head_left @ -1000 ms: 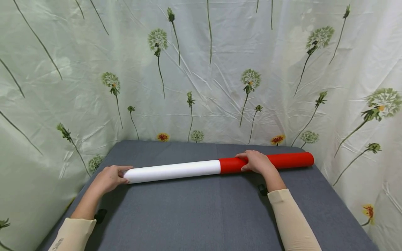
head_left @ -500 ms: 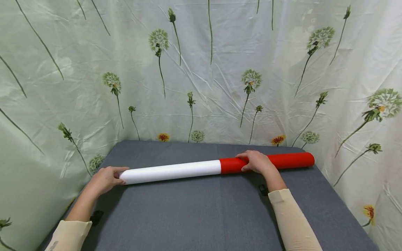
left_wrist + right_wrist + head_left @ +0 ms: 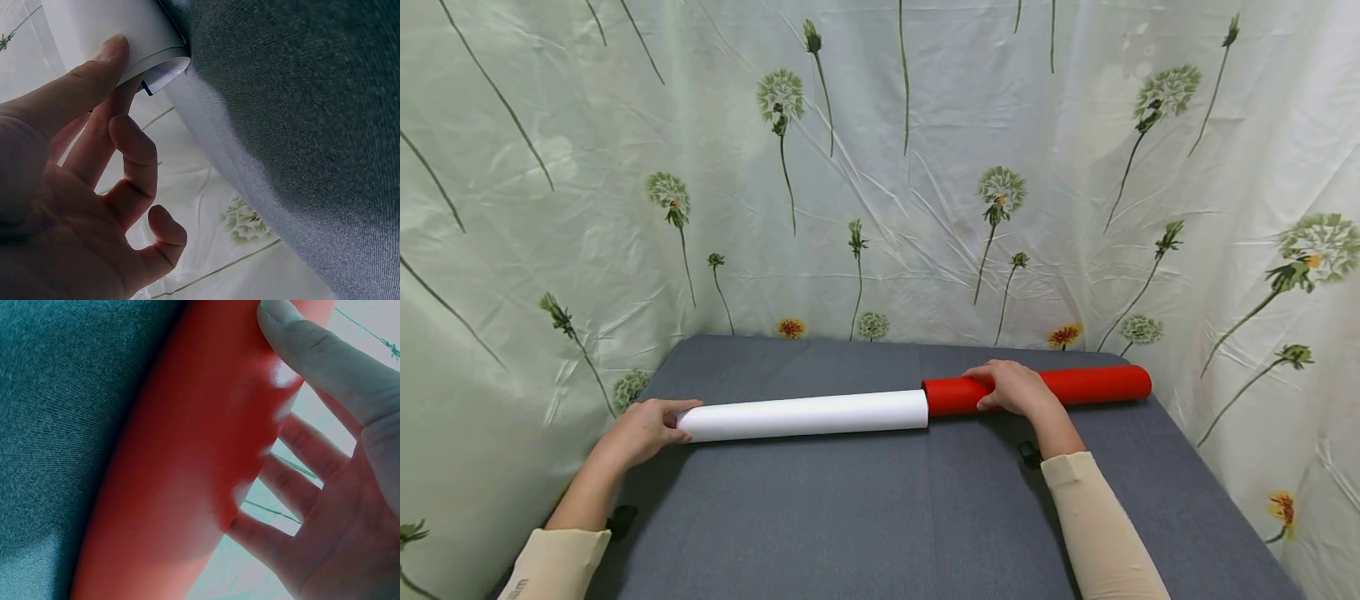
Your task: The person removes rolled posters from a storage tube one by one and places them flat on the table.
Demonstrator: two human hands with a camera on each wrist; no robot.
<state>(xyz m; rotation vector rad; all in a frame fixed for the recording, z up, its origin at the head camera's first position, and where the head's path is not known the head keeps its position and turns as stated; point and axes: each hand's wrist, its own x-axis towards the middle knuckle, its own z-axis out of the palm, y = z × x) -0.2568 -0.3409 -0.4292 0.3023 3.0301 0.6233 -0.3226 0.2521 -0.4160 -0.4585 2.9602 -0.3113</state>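
A white paper roll (image 3: 805, 417) lies lengthwise on the grey table, its left end between the thumb and a finger of my left hand (image 3: 643, 432). In the left wrist view the thumb (image 3: 114, 50) presses the outside of its rim, a finger reaches into the hollow end, and the other fingers curl loosely. To the right lies a red paper roll (image 3: 1097, 383), in line with the white one. My right hand (image 3: 1017, 388) grips it near its left part, thumb on the near side and fingers over the far side. The white roll's right end sits just at the red roll's left opening, slightly lower.
The grey cloth-covered table (image 3: 820, 517) extends in front of and behind the rolls. A pale curtain (image 3: 880, 167) with a dandelion print hangs close along the back and both sides. The red roll's right end reaches near the table's right edge.
My left hand has moved a little to the left, drawing the white roll along. Its right end has come out of the red roll and dropped slightly. The right hand has stayed put.
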